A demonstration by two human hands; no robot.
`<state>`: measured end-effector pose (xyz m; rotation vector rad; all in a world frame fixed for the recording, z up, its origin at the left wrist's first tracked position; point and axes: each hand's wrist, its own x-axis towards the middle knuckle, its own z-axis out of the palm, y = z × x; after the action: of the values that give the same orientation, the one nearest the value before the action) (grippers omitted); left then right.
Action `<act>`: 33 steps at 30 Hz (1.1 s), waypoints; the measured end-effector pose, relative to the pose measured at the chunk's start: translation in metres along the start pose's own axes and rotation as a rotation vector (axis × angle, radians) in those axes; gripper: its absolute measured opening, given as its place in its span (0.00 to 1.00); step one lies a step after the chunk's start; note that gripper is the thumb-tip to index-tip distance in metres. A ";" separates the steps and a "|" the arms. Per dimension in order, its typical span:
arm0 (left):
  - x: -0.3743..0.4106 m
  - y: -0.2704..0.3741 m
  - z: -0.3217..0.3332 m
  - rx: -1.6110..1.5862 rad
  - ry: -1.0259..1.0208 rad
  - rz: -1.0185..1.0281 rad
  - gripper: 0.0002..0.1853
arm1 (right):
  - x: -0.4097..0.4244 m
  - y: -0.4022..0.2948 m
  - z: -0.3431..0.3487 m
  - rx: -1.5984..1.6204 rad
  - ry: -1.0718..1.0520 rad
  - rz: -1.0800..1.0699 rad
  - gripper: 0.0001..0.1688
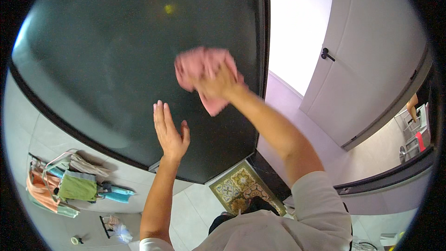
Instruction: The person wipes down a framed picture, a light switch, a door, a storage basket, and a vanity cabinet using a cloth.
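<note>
A pink cloth (206,63) is spread against a large dark glossy panel, likely a glass door (115,59), in a black frame. My right hand (217,82) presses on the cloth and grips it; both are blurred. Lower and to the left, my left hand (171,136) holds nothing. Its fingers point up and its thumb stands apart. It is at or just before the panel; whether the palm touches cannot be told.
A pale door (369,52) with a black lever handle (327,55) stands right of the panel. Below lies a patterned mat (240,184) on the tiled floor. Towels and clothes (78,185) hang on the left wall. Part of another person's limb (412,107) shows at the far right.
</note>
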<state>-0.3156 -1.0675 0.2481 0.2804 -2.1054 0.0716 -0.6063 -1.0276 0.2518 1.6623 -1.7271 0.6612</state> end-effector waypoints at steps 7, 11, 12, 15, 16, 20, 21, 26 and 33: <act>-0.005 0.019 0.025 0.011 -0.081 -0.101 0.45 | 0.137 0.001 -0.123 -0.136 0.753 0.057 0.32; -0.024 0.021 0.035 0.109 -0.159 -0.120 0.47 | -0.016 -0.033 -0.004 -0.066 0.432 0.233 0.37; -0.028 0.022 0.037 0.093 -0.176 -0.105 0.48 | -0.065 -0.030 0.027 -0.098 0.399 0.160 0.34; -0.030 0.026 0.047 0.049 -0.185 -0.080 0.48 | -0.147 0.015 0.066 -0.119 0.434 0.131 0.29; -0.037 0.021 0.045 0.054 -0.193 -0.096 0.48 | -0.137 0.017 0.061 -0.087 0.390 0.144 0.30; -0.066 0.012 0.045 0.098 -0.250 -0.168 0.48 | -0.016 0.037 -0.025 0.090 0.333 0.396 0.36; -0.067 0.017 0.051 0.071 -0.245 -0.172 0.48 | 0.013 0.061 -0.055 0.154 0.488 0.328 0.36; -0.102 0.012 0.082 0.015 -0.220 -0.164 0.47 | 0.052 0.067 -0.091 -0.212 0.595 0.127 0.39; -0.216 0.001 0.148 -0.004 -0.268 -0.139 0.46 | -0.123 0.059 0.067 -0.142 0.575 0.143 0.43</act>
<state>-0.3317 -1.0543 -0.0127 0.4539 -2.3442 -0.0554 -0.6730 -0.9902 0.1201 1.1121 -1.4350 0.9502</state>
